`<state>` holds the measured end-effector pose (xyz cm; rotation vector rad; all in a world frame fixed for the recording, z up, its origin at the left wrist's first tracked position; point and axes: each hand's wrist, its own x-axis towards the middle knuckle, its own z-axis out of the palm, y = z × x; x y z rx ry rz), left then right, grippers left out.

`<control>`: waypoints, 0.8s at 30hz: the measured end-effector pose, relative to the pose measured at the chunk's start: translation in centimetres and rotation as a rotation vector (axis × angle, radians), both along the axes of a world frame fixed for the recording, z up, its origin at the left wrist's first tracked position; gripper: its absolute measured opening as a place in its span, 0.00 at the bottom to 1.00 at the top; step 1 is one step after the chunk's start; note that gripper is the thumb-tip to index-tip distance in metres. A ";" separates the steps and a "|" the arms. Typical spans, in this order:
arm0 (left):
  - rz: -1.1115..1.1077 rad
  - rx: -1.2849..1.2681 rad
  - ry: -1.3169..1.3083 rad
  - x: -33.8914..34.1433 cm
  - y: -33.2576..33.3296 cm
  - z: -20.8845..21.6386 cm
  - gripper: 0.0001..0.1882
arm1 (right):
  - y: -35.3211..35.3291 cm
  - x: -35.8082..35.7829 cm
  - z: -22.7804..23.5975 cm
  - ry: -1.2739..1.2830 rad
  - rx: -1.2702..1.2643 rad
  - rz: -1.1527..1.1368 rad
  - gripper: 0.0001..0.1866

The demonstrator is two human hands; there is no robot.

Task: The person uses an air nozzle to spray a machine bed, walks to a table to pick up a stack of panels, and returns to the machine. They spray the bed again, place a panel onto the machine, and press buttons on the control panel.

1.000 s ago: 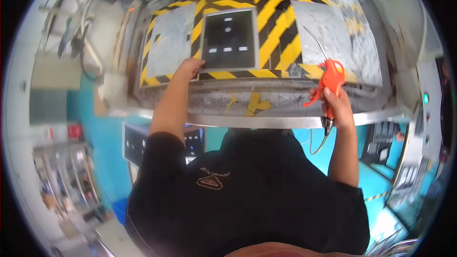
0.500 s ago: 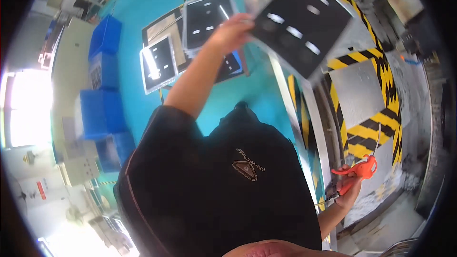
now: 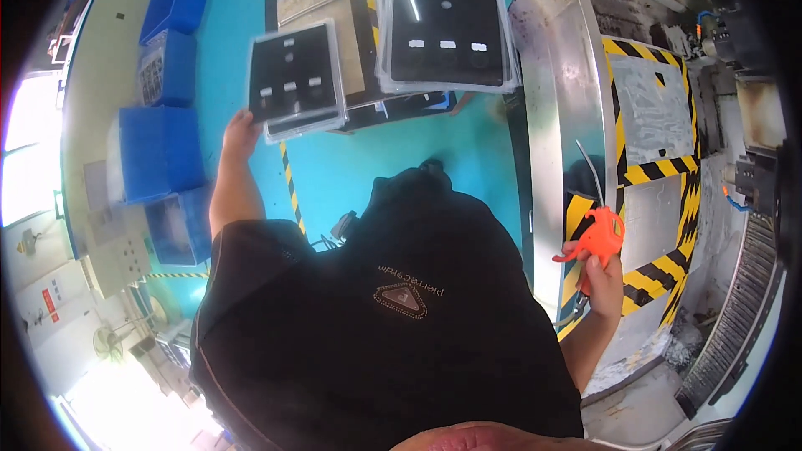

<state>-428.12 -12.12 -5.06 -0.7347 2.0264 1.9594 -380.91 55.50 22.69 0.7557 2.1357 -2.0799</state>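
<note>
At the left, my left hand (image 3: 240, 135) grips the lower left corner of a flat black panel (image 3: 288, 71) with white rectangular marks and a clear rim. The panel lies level over a stack of clear-edged sheets (image 3: 305, 125); whether it rests fully on them I cannot tell. To its right is a second stack topped by a similar, larger black panel (image 3: 447, 25), apart from both hands. My right hand (image 3: 603, 280) is wrapped around an orange air blow gun (image 3: 601, 234), whose thin bent metal nozzle (image 3: 590, 169) points up and away.
Both stacks sit on a low table (image 3: 330, 4) with a dark border. Blue bins (image 3: 159, 154) line the left side. A metal ledge (image 3: 568, 58) and a machine bed with black-and-yellow tape (image 3: 656, 171) stand at the right. A hose runs from the blow gun.
My left hand has carried the black panel from the machine side at upper right over to the left stack, lowering it there. The right hand keeps the blow gun, now slightly higher. The view has shifted.
</note>
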 end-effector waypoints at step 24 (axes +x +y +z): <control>-1.175 -1.248 0.606 -12.0 40.6 10.1 0.45 | -3.5 9.1 6.4 -0.433 0.364 -0.477 0.21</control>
